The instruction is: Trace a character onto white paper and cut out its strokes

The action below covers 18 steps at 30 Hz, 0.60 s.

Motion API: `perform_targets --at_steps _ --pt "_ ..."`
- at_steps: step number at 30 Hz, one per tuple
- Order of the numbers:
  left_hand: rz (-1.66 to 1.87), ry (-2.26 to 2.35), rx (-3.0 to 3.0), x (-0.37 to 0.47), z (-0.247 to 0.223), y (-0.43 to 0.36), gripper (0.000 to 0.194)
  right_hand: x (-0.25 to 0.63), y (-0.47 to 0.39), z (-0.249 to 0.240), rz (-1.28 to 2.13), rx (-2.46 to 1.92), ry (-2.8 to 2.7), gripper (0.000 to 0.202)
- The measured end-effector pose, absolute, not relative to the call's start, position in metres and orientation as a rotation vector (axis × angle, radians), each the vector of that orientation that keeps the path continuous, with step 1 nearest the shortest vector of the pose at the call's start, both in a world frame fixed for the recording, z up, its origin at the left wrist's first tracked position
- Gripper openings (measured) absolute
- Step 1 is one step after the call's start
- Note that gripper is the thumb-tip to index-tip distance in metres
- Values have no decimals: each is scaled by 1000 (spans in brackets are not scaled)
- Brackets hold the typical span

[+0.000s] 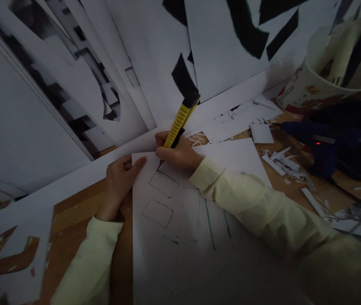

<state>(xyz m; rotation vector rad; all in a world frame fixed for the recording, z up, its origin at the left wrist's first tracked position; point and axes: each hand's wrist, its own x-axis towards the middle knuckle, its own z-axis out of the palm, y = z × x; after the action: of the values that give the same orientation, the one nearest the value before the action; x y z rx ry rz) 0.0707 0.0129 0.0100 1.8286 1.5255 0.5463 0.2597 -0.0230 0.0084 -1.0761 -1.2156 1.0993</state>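
1. Head view, and here's the white sheet (153,267), lying on the wooden desk (80,216), marked with pencil-thin outlines and a few green lines (210,224); everything else is placed from this sheet.
2. Right hand (180,150) over the sheet's upper part, fingers closed round a yellow-and-black utility knife (177,123), pinching it low like a pen! The knife leans, its tip down at the top corner of the upper drawn rectangle (163,183).
3. Left hand (119,180) at the sheet's upper left corner, thumb laid on the paper, the other fingers curled beside the edge; whether they grip it from beneath, one cannot tell.
4. Just below that upper rectangle on the sheet, a second drawn rectangle (157,213).
5. Out to the right of the sheet: thin white scraps (285,163) scattered about, then a dark blue glue gun (323,137) showing a small red light, and behind it a patterned paper bucket (305,91) with a pale fork-like piece and a dark item inside.
6. Beyond the sheet's top edge, upright white boards (227,59) carrying black shapes.
7. And left of the sheet, well apart, a white cut-out piece (42,250) with brown showing through its opening.
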Motion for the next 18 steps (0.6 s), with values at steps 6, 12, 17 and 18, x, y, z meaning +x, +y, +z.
perform_targets --at_steps 6,12,17,18 --pt "556 1471 1775 69 5 15 38 259 -26 12 1066 -1044 -1106 30" --pt "592 1463 1828 70 9 14 37 242 -33 14 1181 -988 -1106 31" --pt "596 1420 1832 71 11 12 37 241 -35 12 1228 -991 -1180 32" --pt "597 1410 1829 71 11 12 37 241 -35 13 1236 -995 -1205 31"
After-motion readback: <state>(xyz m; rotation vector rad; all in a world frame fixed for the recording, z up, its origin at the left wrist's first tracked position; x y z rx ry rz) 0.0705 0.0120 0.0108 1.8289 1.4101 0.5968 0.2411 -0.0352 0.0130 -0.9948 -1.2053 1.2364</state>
